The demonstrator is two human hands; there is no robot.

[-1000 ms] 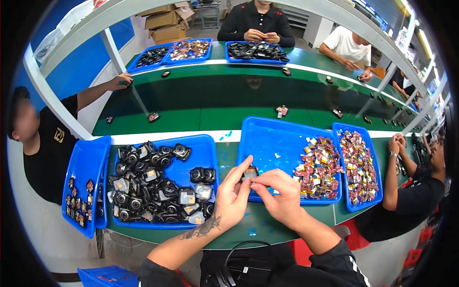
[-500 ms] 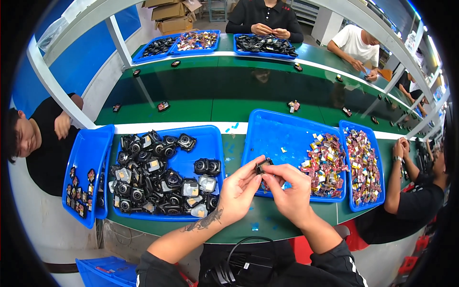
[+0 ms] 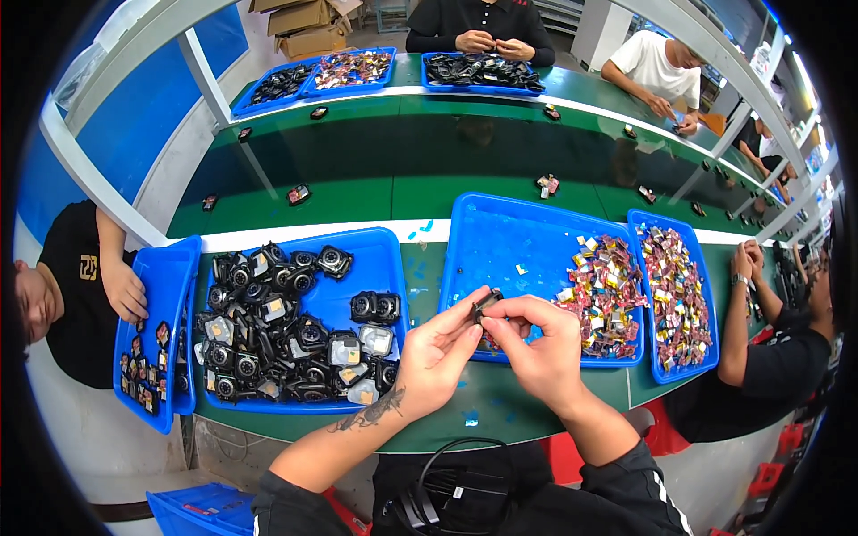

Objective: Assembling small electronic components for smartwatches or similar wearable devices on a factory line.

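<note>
Over the near edge of the right-middle blue tray, my left hand [image 3: 436, 362] grips a small black watch case [image 3: 487, 302], now turned on edge. The fingertips of my right hand [image 3: 541, 344] are closed on the case's right side. Whether they also pinch a smaller part is hidden. To the left, a blue tray [image 3: 353, 234] holds a heap of black watch cases [image 3: 259, 330], some showing round backs and some with clear covers. Beneath and beyond my hands, another blue tray [image 3: 500, 237] has small red, yellow and white electronic parts [image 3: 603, 295] piled at its right.
A narrow blue tray [image 3: 677, 220] of similar parts stands at right. At far left, a person's hand [image 3: 125, 290] hangs over another blue tray [image 3: 170, 277]. Beyond runs a dark green belt [image 3: 357, 179] carrying scattered units. People work opposite and at right. A black cable [image 3: 438, 464] lies near my lap.
Between my fingers the watch case has tilted more on edge. The person at left has reached a hand down over the tray there. My view has shifted slightly.
</note>
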